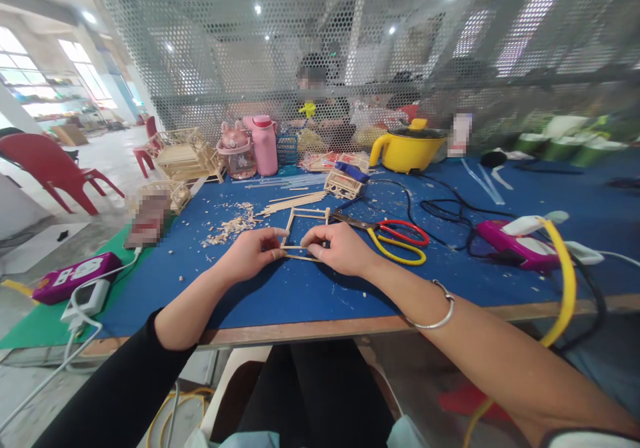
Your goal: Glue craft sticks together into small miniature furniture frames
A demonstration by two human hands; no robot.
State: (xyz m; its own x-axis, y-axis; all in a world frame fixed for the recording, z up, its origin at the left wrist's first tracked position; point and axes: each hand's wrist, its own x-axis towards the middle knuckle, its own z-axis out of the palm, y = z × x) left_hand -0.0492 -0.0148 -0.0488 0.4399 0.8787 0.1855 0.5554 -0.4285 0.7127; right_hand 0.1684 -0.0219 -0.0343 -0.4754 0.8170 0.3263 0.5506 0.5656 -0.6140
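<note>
Over the blue tabletop, a small frame of thin wooden sticks (311, 213) is held between my two hands. My left hand (254, 255) pinches its near left corner between thumb and fingers. Its near right side is gripped by my right hand (341, 247), whose fingertips cover part of the sticks. Just right of that hand lie scissors (400, 237) with one red and one yellow handle loop, blades pointing left. Beyond the frame are loose wooden sticks (295, 201). A heap of wood scraps (233, 225) is spread left of it.
Farther back stand a small wooden stick model (344, 184), a pink flask (265, 145) and a yellow pot (409, 149). Stacked stick models (187, 155) occupy the back left. Purple power strips (517, 245) and cables lie right and left. A perforated metal screen (225, 55) rises behind.
</note>
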